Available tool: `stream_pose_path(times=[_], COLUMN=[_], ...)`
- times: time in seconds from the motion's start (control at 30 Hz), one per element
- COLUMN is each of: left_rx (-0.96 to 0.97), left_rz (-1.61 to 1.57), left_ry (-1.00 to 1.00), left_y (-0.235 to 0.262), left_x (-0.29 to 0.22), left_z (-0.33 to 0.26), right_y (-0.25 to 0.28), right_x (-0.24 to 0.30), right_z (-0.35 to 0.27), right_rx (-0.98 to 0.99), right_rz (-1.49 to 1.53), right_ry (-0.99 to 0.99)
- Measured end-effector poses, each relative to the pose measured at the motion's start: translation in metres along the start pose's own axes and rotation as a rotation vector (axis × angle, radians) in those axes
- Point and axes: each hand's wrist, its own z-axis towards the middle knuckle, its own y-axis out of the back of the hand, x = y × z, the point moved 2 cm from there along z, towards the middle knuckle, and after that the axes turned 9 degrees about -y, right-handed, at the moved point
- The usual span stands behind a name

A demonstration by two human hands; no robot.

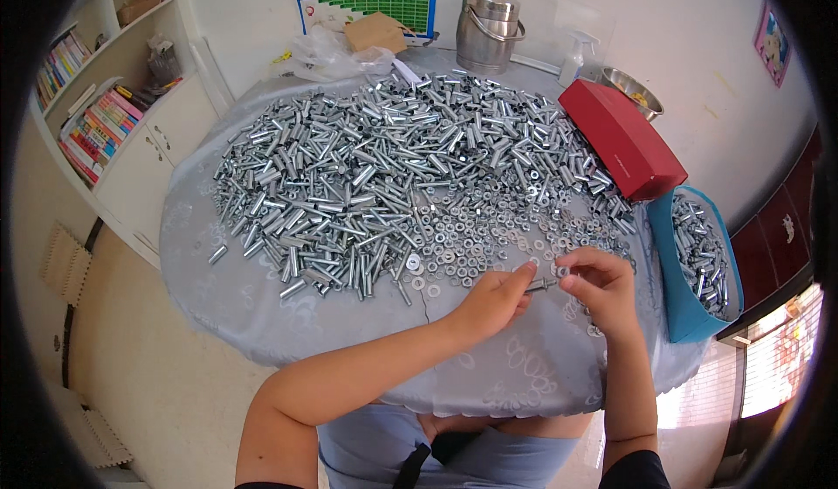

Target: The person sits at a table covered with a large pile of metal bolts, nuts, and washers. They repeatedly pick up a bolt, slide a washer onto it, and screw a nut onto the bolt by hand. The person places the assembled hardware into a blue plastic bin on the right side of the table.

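Observation:
My left hand (494, 302) pinches a silver bolt (542, 285) over the near right of the table, its threaded end pointing right. Close to that end, my right hand (604, 286) grips a small nut (563, 272) between thumb and fingertips. Whether the nut touches the bolt I cannot tell. Just beyond both hands lies a spread of loose washers and nuts (471, 236). Behind and left of it rises a large heap of metal sleeves and bolts (349, 175).
A blue fabric bin (683, 292) of assembled bolts stands right of my right hand. Behind it sit a red box (621, 135) and a steel bowl (650, 109). A steel canister (489, 39), spray bottle (573, 59) and plastic bag (327, 57) line the table's back.

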Motion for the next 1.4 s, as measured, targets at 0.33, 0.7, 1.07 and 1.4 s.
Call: stream_pose_path(times=[0.33,0.7,1.07,1.4], left_rx=[0.004,-0.02,-0.022,-0.036], left_rz=[-0.023,-0.025,-0.019,-0.014], left_ry=[-0.018,0.02,-0.007,0.017], left_y=[-0.0006,0.0017,0.0043,0.0025], left_x=[-0.0014,-0.0028,0.0012,-0.003], left_z=[0.0011,0.0008,0.0042,0.0019], right_y=[-0.0026,-0.0025,-0.0023,-0.0018], right_x=[-0.0049,-0.0058,-0.0074,-0.0059], right_z=[-0.0006,-0.0002,-0.0013,-0.0018], right_rx=[0.035,0.015,-0.055,-0.008], right_rz=[-0.008,-0.046,-0.26,-0.211], right_ry=[-0.007,-0.015,0.007,-0.018])
